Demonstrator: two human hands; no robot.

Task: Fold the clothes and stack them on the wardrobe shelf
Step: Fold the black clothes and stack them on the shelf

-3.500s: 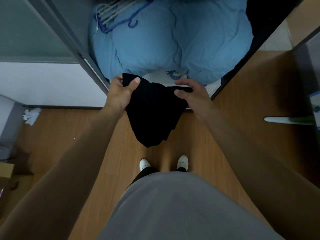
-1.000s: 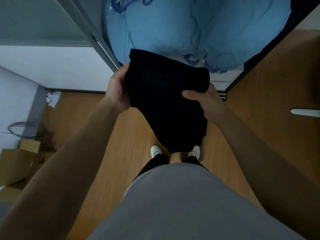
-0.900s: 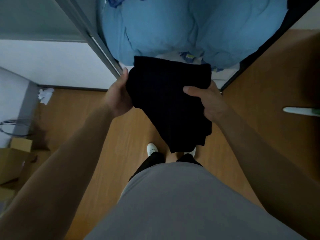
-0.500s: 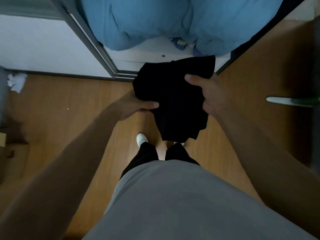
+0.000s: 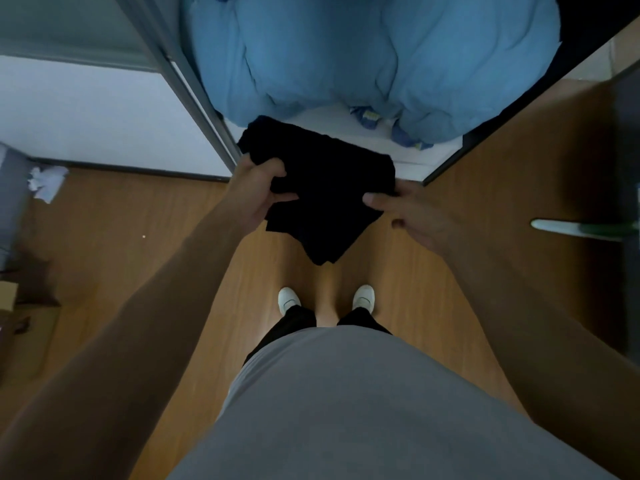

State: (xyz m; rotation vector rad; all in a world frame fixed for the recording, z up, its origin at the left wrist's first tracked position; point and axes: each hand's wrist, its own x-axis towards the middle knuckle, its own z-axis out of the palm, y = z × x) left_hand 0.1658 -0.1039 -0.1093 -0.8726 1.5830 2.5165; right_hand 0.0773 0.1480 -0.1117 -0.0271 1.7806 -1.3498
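Black garment, part-folded, held up near wardrobe shelf: L hand grips left edge, R hand pinches right edge.

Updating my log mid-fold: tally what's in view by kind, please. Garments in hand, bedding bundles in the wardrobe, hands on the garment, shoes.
black garment, held in the air: 1
blue bedding bundle in the wardrobe: 1
hands gripping the garment, left hand and right hand: 2
white shoes: 2
Total: 6
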